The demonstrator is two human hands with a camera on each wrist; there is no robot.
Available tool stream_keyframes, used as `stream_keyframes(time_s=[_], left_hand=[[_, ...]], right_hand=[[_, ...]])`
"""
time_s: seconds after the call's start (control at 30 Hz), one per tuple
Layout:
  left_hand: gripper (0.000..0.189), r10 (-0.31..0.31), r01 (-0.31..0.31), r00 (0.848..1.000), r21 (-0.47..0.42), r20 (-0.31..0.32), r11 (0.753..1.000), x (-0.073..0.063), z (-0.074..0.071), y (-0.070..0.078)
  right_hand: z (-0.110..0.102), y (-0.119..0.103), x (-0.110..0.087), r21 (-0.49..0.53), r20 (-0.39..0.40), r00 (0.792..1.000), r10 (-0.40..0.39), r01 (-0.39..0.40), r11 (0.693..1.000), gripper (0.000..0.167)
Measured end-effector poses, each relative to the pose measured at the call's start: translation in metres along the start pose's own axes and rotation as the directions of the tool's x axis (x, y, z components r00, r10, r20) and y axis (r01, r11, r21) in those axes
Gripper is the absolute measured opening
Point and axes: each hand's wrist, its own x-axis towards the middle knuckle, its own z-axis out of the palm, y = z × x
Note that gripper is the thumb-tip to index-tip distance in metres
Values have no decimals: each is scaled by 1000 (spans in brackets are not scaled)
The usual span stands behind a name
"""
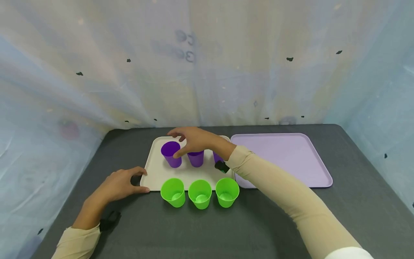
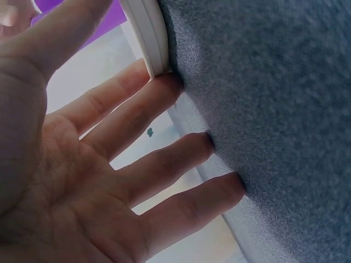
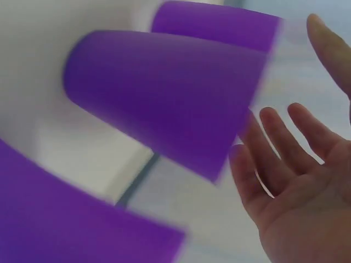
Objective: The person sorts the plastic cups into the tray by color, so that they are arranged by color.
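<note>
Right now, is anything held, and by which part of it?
Nothing looks gripped: the left hand touches the cream tray at its left edge; the right hand is empty.

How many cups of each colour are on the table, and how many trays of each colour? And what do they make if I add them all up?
Purple cups: 3
Green cups: 3
Cream tray: 1
Lilac tray: 1
Total: 8

Rightmost purple cup (mostly hidden)
</note>
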Motion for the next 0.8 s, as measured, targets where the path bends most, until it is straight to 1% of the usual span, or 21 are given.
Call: stream_keyframes(time_s=[0.07, 0.13, 0.23, 0.33, 0.47, 0.57, 0.67, 0.8], left_hand=[[66, 2, -2, 1000, -1, -4, 1000, 0, 0, 0], [66, 6, -5, 1000, 1, -13, 1000, 1, 0, 1], [66, 14, -14, 1000, 3, -21, 1000, 3, 0, 0], [66, 15, -15, 1000, 6, -23, 1000, 5, 0, 0], [65, 17, -17, 1000, 14, -25, 1000, 5, 1, -3], [65, 14, -14, 1000, 15, -25, 1000, 4, 1, -5], [65, 11, -10, 1000, 11, -20, 1000, 3, 1, -5], [65, 5, -5, 1000, 10, -14, 1000, 0, 2, -4]], right_hand=[[-8, 1, -14, 18, -31, 999, -13, 13, 1000, 84], [-17, 4, -31, 9, -69, 997, -16, 17, 1000, 81], [-28, 12, -64, -4, -133, 991, -13, 13, 1000, 74], [-32, 27, -100, -37, -192, 981, -14, 7, 999, 66], [-28, 55, -149, -79, -253, 967, 0, -21, 997, 59], [-20, 79, -181, -97, -288, 958, 13, -43, 994, 56], [-15, 100, -209, -105, -323, 946, 34, -71, 992, 52], [-12, 125, -240, -130, -368, 929, 45, -99, 987, 47]])
